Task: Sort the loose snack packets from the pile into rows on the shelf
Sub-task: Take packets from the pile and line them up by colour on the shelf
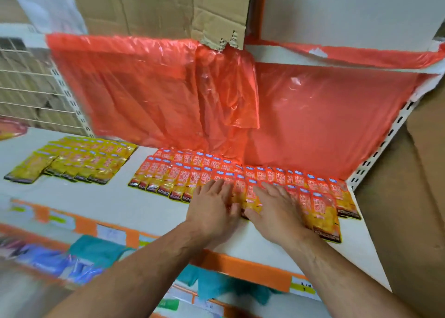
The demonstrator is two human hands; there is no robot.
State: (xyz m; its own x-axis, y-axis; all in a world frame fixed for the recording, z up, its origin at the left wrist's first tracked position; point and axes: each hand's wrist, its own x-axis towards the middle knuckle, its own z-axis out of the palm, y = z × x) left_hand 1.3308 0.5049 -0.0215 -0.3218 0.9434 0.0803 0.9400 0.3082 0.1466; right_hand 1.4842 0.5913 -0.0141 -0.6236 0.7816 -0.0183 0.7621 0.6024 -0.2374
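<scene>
Both hands, left (213, 205) and right (277, 211), spread flat, pressing orange-red snack packets (243, 197) on the shelf (115, 202). Neat overlapping rows to either side; yellow packets (72, 161) far left already arranged. Only packets under the palms seemingly left to straighten.

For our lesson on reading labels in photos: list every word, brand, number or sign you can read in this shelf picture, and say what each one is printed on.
"KONCA", approximately; letters blurred: black bottom strip of the orange packets.
Large red characters on the orange packets: too blurred to read.
Yellow packets: print too blurred to read.
Price tags on the shelf edge: handwriting too small to read.
Left hand and right hand cover some packets.
</scene>
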